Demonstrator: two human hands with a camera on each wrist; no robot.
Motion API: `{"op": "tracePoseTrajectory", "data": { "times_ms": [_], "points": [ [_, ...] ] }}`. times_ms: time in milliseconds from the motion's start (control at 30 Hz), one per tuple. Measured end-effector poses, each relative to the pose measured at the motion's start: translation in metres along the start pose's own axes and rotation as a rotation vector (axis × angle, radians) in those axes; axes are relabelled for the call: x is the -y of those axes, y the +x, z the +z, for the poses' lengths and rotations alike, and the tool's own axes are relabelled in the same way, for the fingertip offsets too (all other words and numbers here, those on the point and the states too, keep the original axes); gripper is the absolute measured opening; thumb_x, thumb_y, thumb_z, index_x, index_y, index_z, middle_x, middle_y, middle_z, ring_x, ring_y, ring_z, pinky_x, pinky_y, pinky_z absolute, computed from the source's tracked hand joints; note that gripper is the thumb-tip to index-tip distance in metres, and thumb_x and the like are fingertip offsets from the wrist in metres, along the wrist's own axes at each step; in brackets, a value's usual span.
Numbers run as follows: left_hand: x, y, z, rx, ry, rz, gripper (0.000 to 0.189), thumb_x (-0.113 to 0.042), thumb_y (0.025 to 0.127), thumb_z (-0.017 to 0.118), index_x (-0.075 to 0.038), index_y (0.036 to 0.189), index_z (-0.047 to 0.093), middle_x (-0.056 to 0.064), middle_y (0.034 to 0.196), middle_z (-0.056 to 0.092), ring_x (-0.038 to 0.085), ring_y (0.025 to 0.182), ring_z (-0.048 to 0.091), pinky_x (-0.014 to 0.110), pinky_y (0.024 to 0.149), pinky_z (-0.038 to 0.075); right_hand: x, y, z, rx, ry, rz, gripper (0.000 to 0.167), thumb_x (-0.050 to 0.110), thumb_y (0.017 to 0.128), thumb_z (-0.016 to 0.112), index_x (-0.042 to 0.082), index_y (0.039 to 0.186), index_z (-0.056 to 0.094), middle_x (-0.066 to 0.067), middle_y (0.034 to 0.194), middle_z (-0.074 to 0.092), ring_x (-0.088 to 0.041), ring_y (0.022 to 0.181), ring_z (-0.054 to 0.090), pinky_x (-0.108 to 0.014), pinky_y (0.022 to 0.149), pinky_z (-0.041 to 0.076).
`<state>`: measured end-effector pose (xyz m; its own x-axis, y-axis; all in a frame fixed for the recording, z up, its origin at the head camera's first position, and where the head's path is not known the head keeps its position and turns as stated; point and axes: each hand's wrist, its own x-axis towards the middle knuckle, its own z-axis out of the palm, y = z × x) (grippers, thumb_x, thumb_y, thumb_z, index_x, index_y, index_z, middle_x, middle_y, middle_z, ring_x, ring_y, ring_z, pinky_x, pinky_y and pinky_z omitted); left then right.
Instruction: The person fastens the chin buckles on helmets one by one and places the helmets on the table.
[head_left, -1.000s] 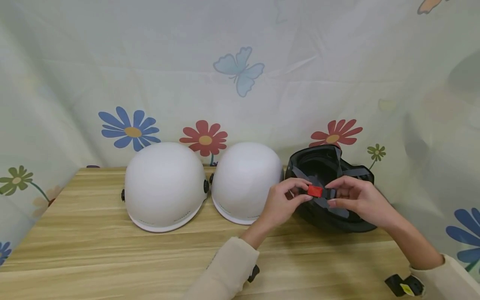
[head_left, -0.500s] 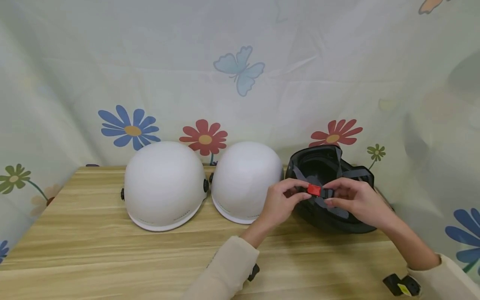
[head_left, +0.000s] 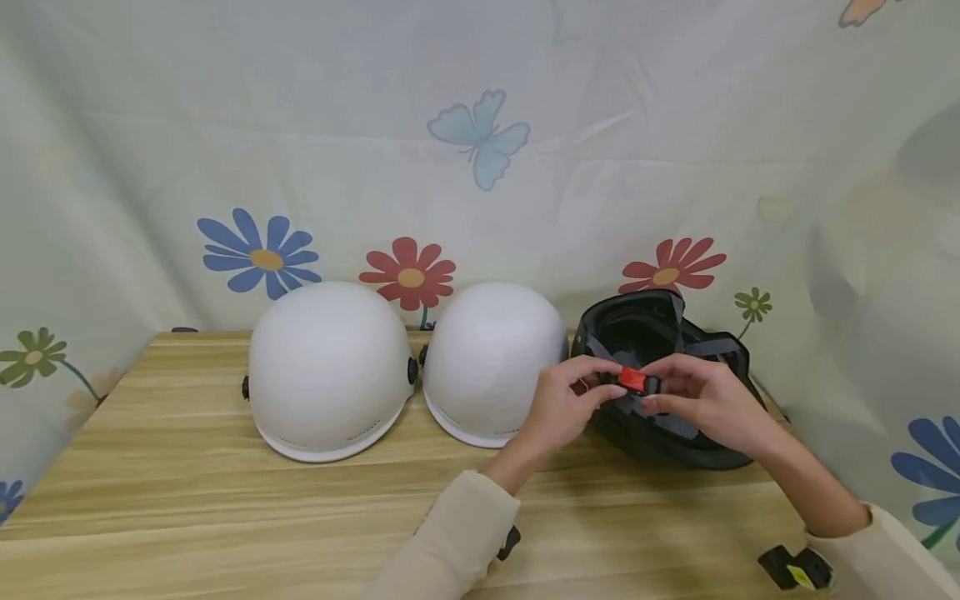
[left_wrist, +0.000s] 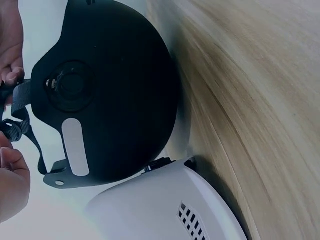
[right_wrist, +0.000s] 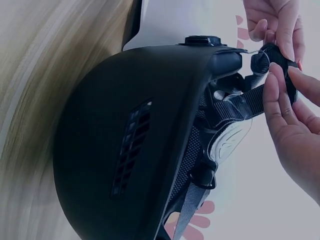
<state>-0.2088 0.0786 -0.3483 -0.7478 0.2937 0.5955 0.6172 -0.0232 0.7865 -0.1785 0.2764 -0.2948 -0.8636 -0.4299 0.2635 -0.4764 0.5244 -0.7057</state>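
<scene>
A black helmet (head_left: 645, 446) lies upside down at the right of the table, its hollow facing up. Above it, my left hand (head_left: 561, 402) pinches the red part of the chin-strap buckle (head_left: 632, 380) between thumb and fingers. From the other side my right hand (head_left: 708, 404) pinches the black end of that buckle (head_left: 653, 385). Both parts meet between the hands; whether they are latched cannot be made out. In the right wrist view the grey-black strap (right_wrist: 247, 103) runs from the helmet's edge to my fingers, which hide most of the buckle.
Two white helmets (head_left: 330, 375) stand dome up to the left, the nearer one (head_left: 491, 362) close beside the black helmet. All sit on a wood-grain table (head_left: 247, 517). A flower-printed cloth (head_left: 480, 217) hangs behind.
My right hand has moved slightly left, bringing the black buckle end closer against the red part, so less black shows. The left hand and the helmets stay nearly still.
</scene>
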Motion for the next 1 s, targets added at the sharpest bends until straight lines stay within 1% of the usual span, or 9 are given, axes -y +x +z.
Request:
{"op": "tracePoseTrajectory", "data": {
  "times_ms": [167,433,533,633,767,800,867,933,1000],
  "points": [
    [-0.001,0.000,0.000,-0.001,-0.004,-0.006,0.020,-0.007,0.079,0.070,-0.003,0.098,0.069,0.007,0.088,0.065,0.007,0.067,0.051,0.019,0.062,0.047,-0.001,-0.001,0.000,-0.010,-0.015,0.028,0.024,0.002,0.084,0.063,-0.002,0.108,0.057,-0.004,0.079,0.067,-0.018,0.071,0.066,-0.024,0.067,0.052],
    [0.001,-0.001,-0.001,0.006,-0.003,-0.009,0.021,-0.009,0.080,0.070,-0.004,0.100,0.068,0.007,0.090,0.066,0.008,0.068,0.052,0.021,0.062,0.048,-0.002,-0.001,0.001,-0.022,-0.027,0.028,0.026,0.001,0.083,0.064,-0.002,0.108,0.057,-0.004,0.079,0.067,-0.014,0.071,0.066,-0.023,0.067,0.052],
    [0.002,-0.002,-0.002,0.022,-0.008,-0.035,0.025,-0.008,0.080,0.070,-0.005,0.104,0.067,0.008,0.086,0.065,0.012,0.067,0.054,0.020,0.061,0.048,-0.002,-0.002,0.001,-0.032,-0.039,0.029,0.028,0.003,0.083,0.065,-0.001,0.109,0.057,-0.004,0.080,0.068,-0.012,0.071,0.066,-0.022,0.066,0.052],
    [0.004,-0.005,-0.003,0.038,-0.012,-0.053,0.030,-0.005,0.079,0.070,-0.003,0.109,0.064,0.009,0.088,0.064,0.013,0.070,0.057,0.020,0.062,0.048,-0.003,-0.002,0.001,-0.053,-0.064,0.023,0.029,0.003,0.082,0.066,-0.002,0.109,0.057,-0.004,0.079,0.068,-0.011,0.071,0.065,-0.021,0.065,0.051],
    [-0.009,-0.009,-0.010,0.050,-0.031,-0.067,0.033,0.002,0.079,0.068,0.003,0.111,0.060,0.017,0.097,0.063,0.022,0.079,0.061,0.023,0.068,0.050,-0.006,-0.004,-0.001,-0.080,-0.097,0.054,0.030,0.006,0.082,0.067,-0.001,0.109,0.057,-0.004,0.079,0.068,-0.015,0.071,0.066,-0.020,0.065,0.049],
    [-0.012,-0.011,-0.012,0.050,-0.029,-0.067,0.033,0.003,0.078,0.068,0.005,0.110,0.060,0.019,0.095,0.062,0.025,0.080,0.061,0.023,0.068,0.050,-0.006,-0.005,-0.002,-0.087,-0.106,0.067,0.030,0.007,0.082,0.067,-0.001,0.109,0.057,-0.004,0.078,0.068,-0.016,0.072,0.066,-0.020,0.064,0.048],
    [-0.013,-0.013,-0.014,0.060,-0.034,-0.088,0.033,0.002,0.078,0.068,0.005,0.111,0.060,0.022,0.094,0.062,0.031,0.083,0.061,0.024,0.070,0.050,-0.008,-0.006,-0.003,-0.096,-0.104,0.098,0.031,0.009,0.083,0.066,-0.001,0.111,0.056,-0.006,0.080,0.068,-0.018,0.073,0.066,-0.021,0.062,0.047],
    [-0.004,-0.015,-0.013,0.075,-0.014,-0.115,0.034,-0.001,0.079,0.070,0.002,0.111,0.061,0.019,0.094,0.063,0.029,0.084,0.061,0.023,0.070,0.049,-0.011,-0.008,-0.005,-0.104,-0.095,0.120,0.032,0.011,0.084,0.066,-0.001,0.112,0.056,-0.008,0.080,0.068,-0.019,0.075,0.066,-0.023,0.061,0.045],
    [0.005,-0.017,-0.011,0.095,0.012,-0.148,0.036,-0.005,0.078,0.071,-0.002,0.112,0.061,0.016,0.092,0.064,0.024,0.083,0.061,0.022,0.069,0.049,-0.014,-0.009,-0.006,-0.110,-0.076,0.138,0.033,0.011,0.084,0.065,-0.002,0.113,0.055,-0.010,0.082,0.068,-0.019,0.077,0.066,-0.021,0.064,0.047]
  ]
}}
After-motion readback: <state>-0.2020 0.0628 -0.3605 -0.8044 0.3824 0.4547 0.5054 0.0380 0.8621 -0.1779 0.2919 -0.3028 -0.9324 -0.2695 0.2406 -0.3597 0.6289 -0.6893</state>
